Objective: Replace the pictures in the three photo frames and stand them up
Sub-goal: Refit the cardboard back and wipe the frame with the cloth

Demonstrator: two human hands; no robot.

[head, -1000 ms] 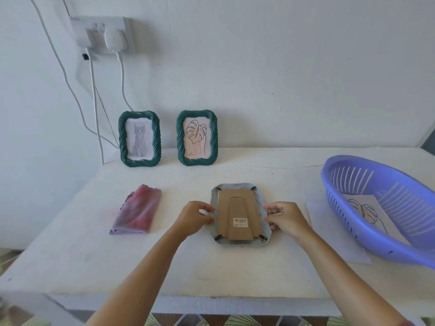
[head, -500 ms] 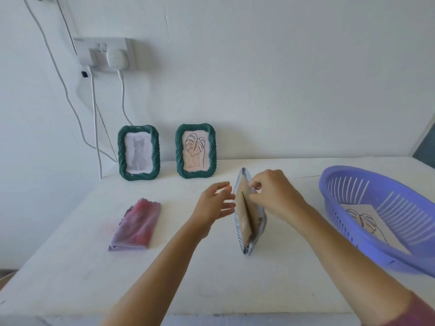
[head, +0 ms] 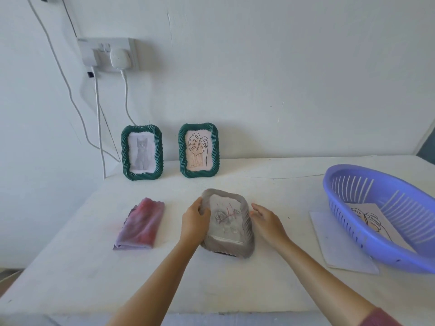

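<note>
Purple basket (head: 367, 241) holds leaf drawing (head: 369, 218)

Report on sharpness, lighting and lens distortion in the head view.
Head view: soft, even light with faint shadows and no glare; the grey frame and the left hand on it are motion-blurred, while the two green frames are sharp; wide-angle distortion bows the table edge and the purple basket.
</note>
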